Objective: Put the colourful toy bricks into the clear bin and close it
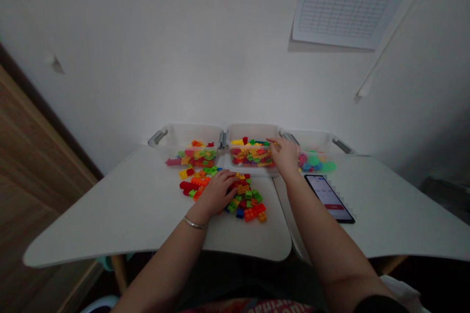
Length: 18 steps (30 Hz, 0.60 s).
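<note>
My left hand [217, 191], with a bangle [195, 223] at the wrist, rests over a heap of toy building bricks [250, 199] on the table. Its fingers are curved and apart among red, orange, green, yellow and blue bricks. My right hand [285, 155] is at the right side of the middle clear bin [253, 129], fingers stretched over its rim and apart. No brick shows between them. More bricks [251, 155] lie inside that bin. The undersides of both hands are hidden.
A left clear bin [194, 130] holds more bricks, and a right clear bin [312, 137] holds coloured pieces [312, 161]. A phone [329, 198] lies beside my right forearm. Two white tabletops [139, 205] meet at a seam. A printed sheet [348, 5] hangs on the wall.
</note>
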Motion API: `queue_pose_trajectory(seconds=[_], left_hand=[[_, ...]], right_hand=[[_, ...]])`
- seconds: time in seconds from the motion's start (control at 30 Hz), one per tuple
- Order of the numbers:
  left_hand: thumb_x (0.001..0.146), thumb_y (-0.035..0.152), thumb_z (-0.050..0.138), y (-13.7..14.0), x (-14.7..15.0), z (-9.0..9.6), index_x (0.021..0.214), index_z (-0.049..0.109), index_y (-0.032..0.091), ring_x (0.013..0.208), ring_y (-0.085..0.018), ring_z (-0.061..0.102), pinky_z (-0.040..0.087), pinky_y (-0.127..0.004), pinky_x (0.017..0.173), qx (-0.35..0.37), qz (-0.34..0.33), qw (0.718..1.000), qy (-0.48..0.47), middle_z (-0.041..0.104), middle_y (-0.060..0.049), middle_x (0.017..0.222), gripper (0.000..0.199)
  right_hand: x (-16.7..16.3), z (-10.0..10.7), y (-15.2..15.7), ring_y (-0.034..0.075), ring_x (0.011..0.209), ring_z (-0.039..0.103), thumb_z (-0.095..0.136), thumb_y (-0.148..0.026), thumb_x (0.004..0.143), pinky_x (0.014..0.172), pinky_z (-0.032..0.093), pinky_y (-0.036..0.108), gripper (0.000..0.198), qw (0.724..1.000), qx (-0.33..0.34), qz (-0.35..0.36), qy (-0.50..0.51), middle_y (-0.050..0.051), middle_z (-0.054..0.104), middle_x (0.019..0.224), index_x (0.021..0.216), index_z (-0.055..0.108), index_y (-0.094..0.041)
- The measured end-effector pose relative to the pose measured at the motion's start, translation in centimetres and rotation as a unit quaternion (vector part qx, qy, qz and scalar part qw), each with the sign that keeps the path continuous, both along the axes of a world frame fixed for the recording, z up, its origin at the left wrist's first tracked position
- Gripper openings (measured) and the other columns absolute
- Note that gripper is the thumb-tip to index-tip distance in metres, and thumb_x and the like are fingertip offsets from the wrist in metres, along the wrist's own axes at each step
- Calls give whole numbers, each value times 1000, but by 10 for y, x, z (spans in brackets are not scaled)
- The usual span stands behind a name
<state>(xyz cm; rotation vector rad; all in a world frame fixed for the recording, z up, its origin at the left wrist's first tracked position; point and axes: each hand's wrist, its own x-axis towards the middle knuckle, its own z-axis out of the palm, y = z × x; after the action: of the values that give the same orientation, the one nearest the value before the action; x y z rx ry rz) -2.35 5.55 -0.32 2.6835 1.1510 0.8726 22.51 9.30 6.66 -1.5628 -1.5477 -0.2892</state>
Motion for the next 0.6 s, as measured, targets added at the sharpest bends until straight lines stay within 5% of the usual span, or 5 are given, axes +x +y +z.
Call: queue_pose_trajectory(seconds=[0.43, 0.6], left_hand=[[92, 25, 56, -3, 1, 6, 117, 66, 20, 125, -27, 51, 41, -50, 112, -3, -3, 1000, 9, 63, -9, 129, 28], [91, 24, 56, -2, 2, 5, 118, 66, 22, 125, -26, 51, 42, -49, 111, 1, -3, 1000, 1, 63, -8, 129, 29]], right_hand=[[-1, -27, -26, 25, 105, 59, 45, -24, 89, 99, 42, 44, 27, 988, 113, 96, 50, 9, 71, 104, 101, 69, -22], [-18, -57, -39, 24, 102, 62, 48, -25, 91, 95, 47, 41, 24, 978, 43, 194, 60, 9, 72, 101, 98, 71, -22]])
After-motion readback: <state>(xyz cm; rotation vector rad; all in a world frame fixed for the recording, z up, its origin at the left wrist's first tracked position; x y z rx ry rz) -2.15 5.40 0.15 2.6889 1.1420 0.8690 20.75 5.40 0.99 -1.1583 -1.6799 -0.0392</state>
